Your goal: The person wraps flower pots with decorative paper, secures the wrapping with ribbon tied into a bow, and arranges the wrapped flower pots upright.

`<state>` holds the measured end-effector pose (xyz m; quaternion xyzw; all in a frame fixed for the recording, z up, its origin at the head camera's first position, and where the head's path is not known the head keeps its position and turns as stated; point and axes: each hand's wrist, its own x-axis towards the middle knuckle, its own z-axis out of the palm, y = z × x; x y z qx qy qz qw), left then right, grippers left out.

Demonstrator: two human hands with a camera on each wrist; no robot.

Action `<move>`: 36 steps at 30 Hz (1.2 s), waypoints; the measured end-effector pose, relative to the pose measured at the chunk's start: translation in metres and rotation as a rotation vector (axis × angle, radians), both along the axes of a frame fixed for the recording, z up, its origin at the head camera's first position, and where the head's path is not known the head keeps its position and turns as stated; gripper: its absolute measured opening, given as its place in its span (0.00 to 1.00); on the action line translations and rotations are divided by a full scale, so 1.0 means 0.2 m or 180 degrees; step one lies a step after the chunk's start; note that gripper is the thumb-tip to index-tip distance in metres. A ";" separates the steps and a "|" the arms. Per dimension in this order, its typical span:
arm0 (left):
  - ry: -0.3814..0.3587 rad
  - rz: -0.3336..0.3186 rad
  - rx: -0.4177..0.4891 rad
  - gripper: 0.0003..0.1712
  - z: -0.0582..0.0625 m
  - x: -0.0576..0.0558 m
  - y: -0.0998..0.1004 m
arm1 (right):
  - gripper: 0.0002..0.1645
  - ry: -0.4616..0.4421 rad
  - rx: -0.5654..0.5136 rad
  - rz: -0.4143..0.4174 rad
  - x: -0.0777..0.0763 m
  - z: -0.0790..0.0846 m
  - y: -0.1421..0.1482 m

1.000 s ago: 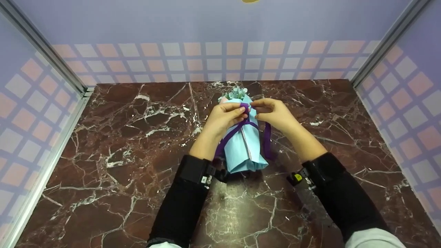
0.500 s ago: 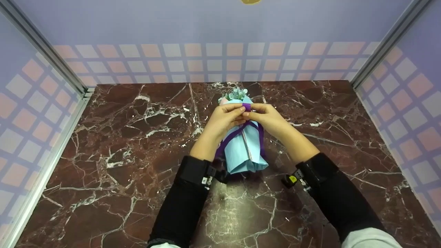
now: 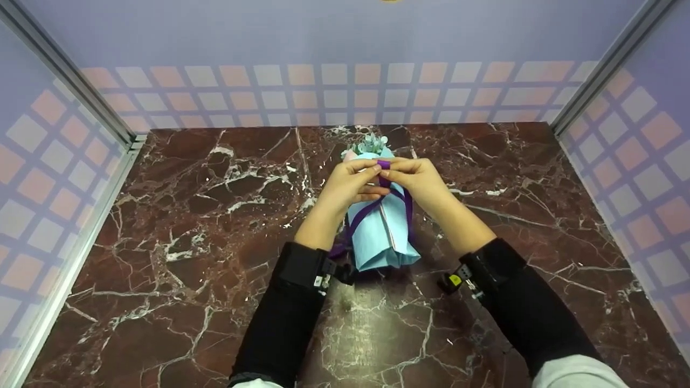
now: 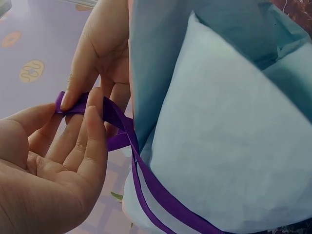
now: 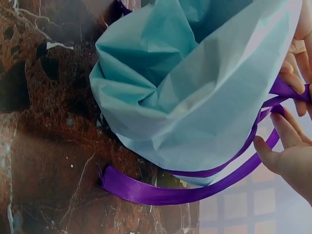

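A bouquet wrapped in pale blue paper point(image 3: 377, 237) lies on the table, its small blue-green flowers point(image 3: 371, 144) at the far end. Purple ribbon point(image 3: 383, 164) goes round the wrap and is gathered over its upper part. My left hand point(image 3: 345, 186) pinches a fold of it between thumb and forefinger, other fingers spread below. From the other side my right hand point(image 3: 423, 180) pinches the same gathered ribbon, fingertips almost meeting the left's. In the left wrist view a ribbon loop point(image 4: 78, 103) shows between both hands. One frayed tail point(image 5: 146, 192) hangs loose in the right wrist view.
The bouquet rests on a dark red marbled tabletop point(image 3: 178, 280). A purple back wall point(image 3: 242, 37) with a pink and white checked band stands behind it, with side walls left and right. Each sleeve carries a strapped-on wrist camera point(image 3: 453, 280).
My right hand has come in leftward from beside the bouquet and now pinches the ribbon. The right ribbon tail has drawn closer to the wrap. My left hand has barely moved.
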<state>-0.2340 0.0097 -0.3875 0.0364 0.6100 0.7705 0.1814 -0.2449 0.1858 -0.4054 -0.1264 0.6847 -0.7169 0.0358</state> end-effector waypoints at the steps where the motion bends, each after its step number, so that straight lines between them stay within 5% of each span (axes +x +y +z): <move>1: -0.0025 -0.0005 -0.0004 0.16 0.00 0.00 0.00 | 0.11 0.0008 -0.0012 -0.0012 0.00 0.00 0.00; 8: -0.0077 0.0294 0.0043 0.12 0.01 -0.02 -0.05 | 0.06 -0.0044 -0.0001 -0.0104 0.01 0.02 0.01; 13: 0.0553 0.0520 -0.0573 0.11 -0.02 -0.08 -0.06 | 0.12 -0.0121 -0.0198 -0.0176 0.01 0.03 0.01; 19: 0.1420 0.0161 -0.1736 0.21 -0.08 -0.16 -0.06 | 0.14 -0.0109 -0.0455 -0.0106 0.01 0.03 0.01; 22: 0.1708 -0.0088 -0.2083 0.23 -0.09 -0.19 -0.05 | 0.14 -0.0149 -0.0502 -0.0103 0.01 0.02 0.02; 30: 0.2186 -0.0400 -0.2263 0.14 -0.11 -0.22 -0.02 | 0.16 -0.0132 -0.0575 -0.0005 0.01 0.01 0.01; 36: 0.2165 -0.0199 -0.2330 0.08 -0.09 -0.19 -0.04 | 0.16 -0.0020 -0.0473 -0.0002 0.01 0.02 0.03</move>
